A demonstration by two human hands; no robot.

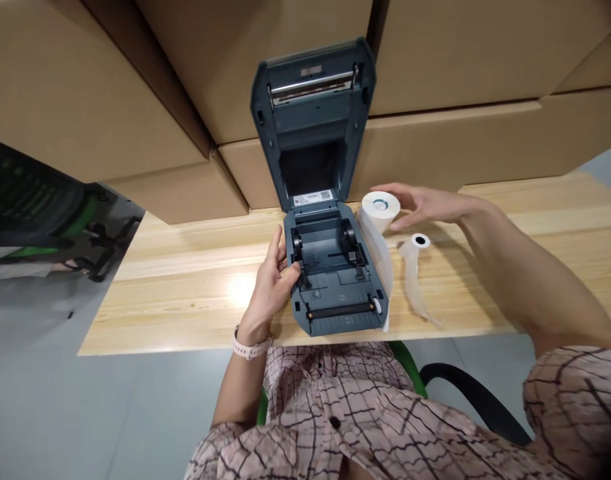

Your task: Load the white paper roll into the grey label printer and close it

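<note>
A dark grey label printer (335, 280) rests on the wooden table with its lid (312, 127) raised; no roll sits between its black holders. My left hand (275, 280) grips the printer's left side, thumb on the top edge. To the printer's right stands a large white label roll (380, 217), its loose strip hanging toward the table's front edge. My right hand (418, 203) curves around the roll's far right side, fingers behind it and thumb by its near side. Close by is a small roll with a black core (420, 241), its thin strip trailing forward.
Large cardboard boxes (295, 80) line the back of the wooden table (185, 287). The table's front edge runs close to my lap. A black and green chair (40, 207) stands on the floor to the left, and a black armrest (475, 400) shows at lower right.
</note>
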